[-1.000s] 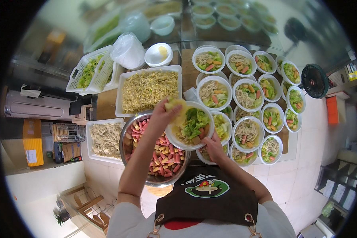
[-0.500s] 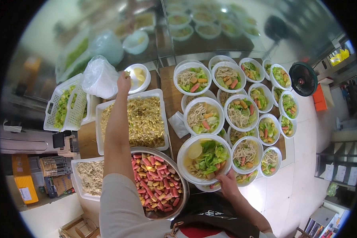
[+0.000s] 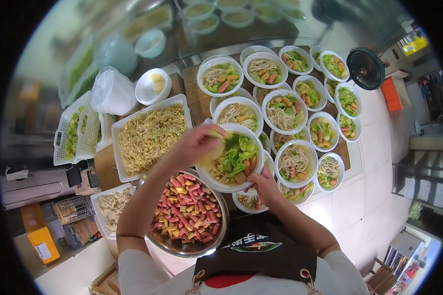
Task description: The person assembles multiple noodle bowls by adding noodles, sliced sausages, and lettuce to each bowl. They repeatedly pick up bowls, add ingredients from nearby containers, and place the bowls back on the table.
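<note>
My right hand grips the near right rim of a white plastic bowl, holding it tilted above the table's front. Inside lie green lettuce, sausage pieces and pale yellow slices. Over the bowl's left edge, my left hand is slightly blurred, its fingers closed on a thin pale yellow slice. Below that forearm stands a steel basin of pink and yellow sausage pieces. A small white bowl at the back left holds a few similar pale slices.
Filled bowls crowd the table's right side, some stacked. On the left are a tray of bean sprouts, a tray of pale shreds, a white basket of greens and a plastic-wrapped stack. A black fan stands beyond the bowls.
My left hand has come from the small white bowl at the back to the held bowl's left edge. My right hand has moved that bowl up and slightly left.
</note>
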Demonstrator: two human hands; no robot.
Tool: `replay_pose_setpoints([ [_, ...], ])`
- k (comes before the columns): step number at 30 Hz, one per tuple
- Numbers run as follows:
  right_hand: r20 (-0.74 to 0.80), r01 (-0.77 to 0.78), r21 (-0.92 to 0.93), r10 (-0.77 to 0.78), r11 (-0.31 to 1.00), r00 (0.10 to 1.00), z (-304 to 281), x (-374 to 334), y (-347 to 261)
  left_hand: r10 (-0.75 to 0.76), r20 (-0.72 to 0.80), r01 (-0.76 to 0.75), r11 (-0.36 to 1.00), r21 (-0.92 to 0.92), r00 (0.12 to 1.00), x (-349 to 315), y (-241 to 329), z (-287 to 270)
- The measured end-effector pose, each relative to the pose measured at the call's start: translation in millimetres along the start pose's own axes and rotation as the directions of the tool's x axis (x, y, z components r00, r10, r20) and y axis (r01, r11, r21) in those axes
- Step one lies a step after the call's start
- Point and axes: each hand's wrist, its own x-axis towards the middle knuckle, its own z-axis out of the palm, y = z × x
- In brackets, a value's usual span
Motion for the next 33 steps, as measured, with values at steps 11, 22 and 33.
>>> replay_pose_setpoints([
  [11,0.007,0.072,0.037,-0.072,0.997,0.997,-43.2,-44.5,-21.5,0.214,-0.009,-0.162,0.765,0.624,0.977,9.5,60.8,94.7],
  [22,-0.129,0.108,0.079,-0.097,0.991,0.987,-108.1,-91.8,-53.8,0.232,-0.081,-0.12,0.734,0.669,0.969,57.5,80.7,167.9],
  [33,-0.116,0.148,0.004,-0.146,0.989,0.982,-121.0,-77.5,-3.5,0.18,-0.31,0.017,0.843,0.538,0.933,20.8,61.1,181.1],
])
